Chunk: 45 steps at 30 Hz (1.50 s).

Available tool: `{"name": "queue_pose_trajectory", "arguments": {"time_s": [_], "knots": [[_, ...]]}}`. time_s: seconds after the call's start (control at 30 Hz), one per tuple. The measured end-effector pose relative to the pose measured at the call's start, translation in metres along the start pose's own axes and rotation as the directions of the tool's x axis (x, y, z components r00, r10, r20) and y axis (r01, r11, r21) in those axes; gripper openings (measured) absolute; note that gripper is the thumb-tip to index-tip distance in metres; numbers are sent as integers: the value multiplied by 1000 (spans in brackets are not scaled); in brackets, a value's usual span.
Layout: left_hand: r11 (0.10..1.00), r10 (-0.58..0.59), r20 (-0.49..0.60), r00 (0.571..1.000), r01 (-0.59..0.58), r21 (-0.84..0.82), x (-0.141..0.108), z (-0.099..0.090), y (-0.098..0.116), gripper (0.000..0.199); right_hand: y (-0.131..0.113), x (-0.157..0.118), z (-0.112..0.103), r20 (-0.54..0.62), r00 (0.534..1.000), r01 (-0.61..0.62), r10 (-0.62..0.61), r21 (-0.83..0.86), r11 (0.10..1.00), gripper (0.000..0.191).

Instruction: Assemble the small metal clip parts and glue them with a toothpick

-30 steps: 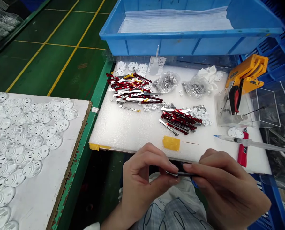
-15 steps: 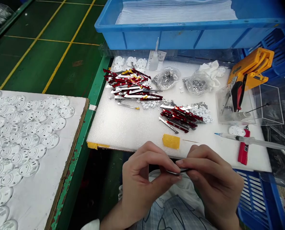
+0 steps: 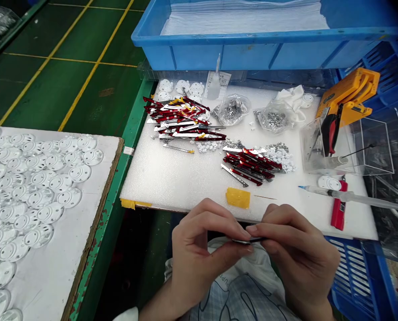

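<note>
Low in the middle, the left hand (image 3: 208,245) and right hand (image 3: 295,249) pinch one thin dark strip (image 3: 242,242). It looks unfinished. Mid-frame, a left pile (image 3: 182,120) and right pile (image 3: 252,165) hold red-and-silver strips; I can't tell which are done.
</note>
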<state>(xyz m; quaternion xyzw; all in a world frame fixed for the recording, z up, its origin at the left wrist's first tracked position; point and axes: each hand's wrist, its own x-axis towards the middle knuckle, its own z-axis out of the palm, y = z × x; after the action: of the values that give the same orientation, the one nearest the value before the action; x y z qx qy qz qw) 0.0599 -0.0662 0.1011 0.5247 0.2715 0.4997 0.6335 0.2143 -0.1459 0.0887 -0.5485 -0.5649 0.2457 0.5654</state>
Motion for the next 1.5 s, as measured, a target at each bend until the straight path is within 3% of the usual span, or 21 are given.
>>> {"name": "queue_pose_trajectory", "arguments": {"time_s": [0.43,0.6,0.67,0.73,0.8,0.87,0.93,1.07,1.23,1.33,1.5], "knots": [[999,-3,50,999,6,-49,-5,1,-8,3,5,0,2,-14,1000,-22,21,-28,999,18],[996,-55,24,998,57,-66,-10,-1,-17,4,9,-6,4,-15,1000,20,-22,-135,991,19],[996,-58,-17,998,57,-74,-9,-5,-24,4,16,-16,-2,-162,984,34,-73,-231,972,17],[995,-83,-79,993,77,-68,-8,-10,-32,4,27,-29,-12,-412,907,-51,-82,-302,952,12],[990,-135,-112,985,130,-48,-6,-13,-41,5,39,-38,-21,-547,837,-205,0,-313,927,7],[983,-182,-119,976,180,-32,-3,-13,-48,7,50,-41,-27,-501,859,-315,109,-349,882,15],[981,-194,-113,974,192,-32,-1,-9,-53,9,58,-38,-27,-393,906,-333,156,-437,836,27],[985,-172,-86,981,170,-32,2,-4,-60,11,63,-21,-20,-306,948,-248,82,-557,792,7],[985,-146,-35,989,141,-101,0,-5,-66,8,64,-12,-20,-274,960,-208,56,-566,798,10],[982,-146,-26,989,142,-121,0,-7,-66,8,67,-16,-21,-322,946,-204,34,-509,836,8],[980,-179,-35,983,174,-100,2,-6,-63,13,67,-15,-19,-493,864,-259,107,-250,933,6]]}}
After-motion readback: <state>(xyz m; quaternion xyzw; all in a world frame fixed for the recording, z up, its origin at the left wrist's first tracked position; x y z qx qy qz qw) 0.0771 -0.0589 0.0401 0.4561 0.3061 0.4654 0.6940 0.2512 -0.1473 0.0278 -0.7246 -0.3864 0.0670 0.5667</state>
